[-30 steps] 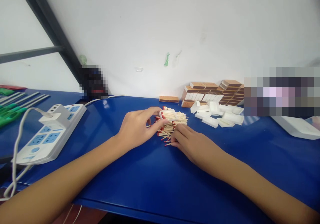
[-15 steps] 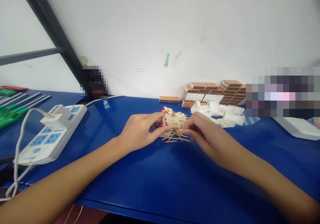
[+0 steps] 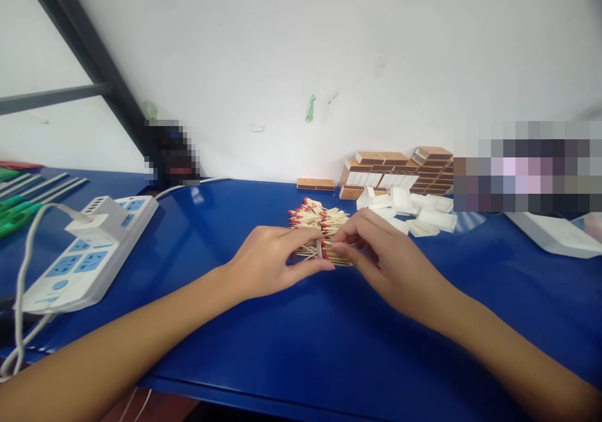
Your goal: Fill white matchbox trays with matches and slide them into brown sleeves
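Note:
A heap of red-tipped matches (image 3: 316,216) lies on the blue table (image 3: 301,340). In front of it my left hand (image 3: 270,260) and my right hand (image 3: 376,253) meet, fingers pinched on a small white matchbox tray (image 3: 329,252) filled with matches. The left thumb and forefinger grip its left end. From the right, the other hand's fingers curl over the matches in it. Part of the tray is hidden by my fingers.
Stacked brown matchbox sleeves (image 3: 404,170) stand against the wall, with loose white trays (image 3: 423,215) before them. A white power strip (image 3: 79,253) with a cable lies left, green-handled tools (image 3: 21,209) beyond it. A white box (image 3: 550,234) sits far right.
The tray was lifted off the heap and drawn toward me. My right hand came up from the table beside the heap and closed on the tray's right side.

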A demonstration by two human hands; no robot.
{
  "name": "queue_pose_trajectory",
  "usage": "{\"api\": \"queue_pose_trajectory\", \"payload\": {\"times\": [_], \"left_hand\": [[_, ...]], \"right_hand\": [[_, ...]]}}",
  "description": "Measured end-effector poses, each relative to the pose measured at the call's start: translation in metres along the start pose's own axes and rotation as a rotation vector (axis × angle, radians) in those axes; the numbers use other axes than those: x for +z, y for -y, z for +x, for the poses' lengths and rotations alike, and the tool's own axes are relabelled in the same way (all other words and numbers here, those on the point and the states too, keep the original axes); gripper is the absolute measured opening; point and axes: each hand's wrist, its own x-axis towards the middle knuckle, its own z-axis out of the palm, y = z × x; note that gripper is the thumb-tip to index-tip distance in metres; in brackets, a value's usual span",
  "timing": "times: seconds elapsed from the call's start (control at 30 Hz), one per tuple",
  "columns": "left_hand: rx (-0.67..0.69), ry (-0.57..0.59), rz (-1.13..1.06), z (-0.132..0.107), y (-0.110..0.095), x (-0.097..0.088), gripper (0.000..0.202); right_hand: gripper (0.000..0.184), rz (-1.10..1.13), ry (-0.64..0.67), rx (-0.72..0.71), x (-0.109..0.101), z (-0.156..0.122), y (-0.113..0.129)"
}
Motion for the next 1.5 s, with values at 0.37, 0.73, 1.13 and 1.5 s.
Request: {"api": "queue_pose_trajectory", "payload": {"times": [0.37, 0.73, 1.13, 1.5], "left_hand": [[-0.101, 0.011, 0.016, 0.003, 0.004, -0.002, 0.040], [-0.170, -0.072, 0.050, 0.006, 0.011, -0.006, 0.037], [-0.065, -0.040, 0.054, 0.002, 0.008, -0.002, 0.039], [-0.057, -0.028, -0.048, 0.001, -0.003, -0.003, 0.040]], "right_hand": [[0.015, -0.182, -0.007, -0.035, -0.020, -0.001, -0.013], [0.027, -0.213, 0.507, 0.368, -0.033, -0.015, -0.042], [0.022, 0.092, 0.138, 0.272, -0.028, -0.002, -0.016], [0.025, 0.333, -0.179, 0.353, 0.001, -0.001, 0.006]]}}
